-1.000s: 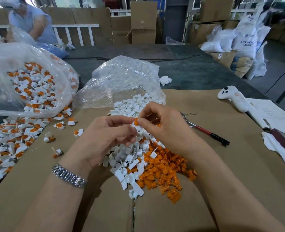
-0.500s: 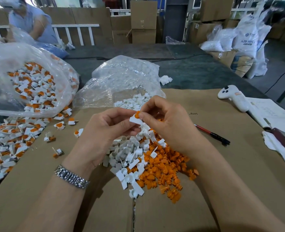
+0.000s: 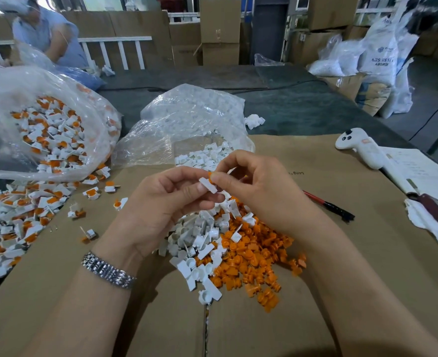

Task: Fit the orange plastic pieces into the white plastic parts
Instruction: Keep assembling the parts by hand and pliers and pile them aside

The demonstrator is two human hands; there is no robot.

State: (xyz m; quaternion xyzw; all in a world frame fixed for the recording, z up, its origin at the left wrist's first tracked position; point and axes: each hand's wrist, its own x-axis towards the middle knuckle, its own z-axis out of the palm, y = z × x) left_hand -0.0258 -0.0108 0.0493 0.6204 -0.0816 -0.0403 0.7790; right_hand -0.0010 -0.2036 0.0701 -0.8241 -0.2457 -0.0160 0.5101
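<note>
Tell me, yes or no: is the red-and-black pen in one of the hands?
No. The pen lies on the cardboard beside the right hand, untouched.

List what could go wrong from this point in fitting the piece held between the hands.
1. The orange piece is pinched at the right hand fingertips; it could slip into the loose pile below.
2. The left hand holds the white part only at one end, so pressing may twist it and seat the piece crooked.
</note>
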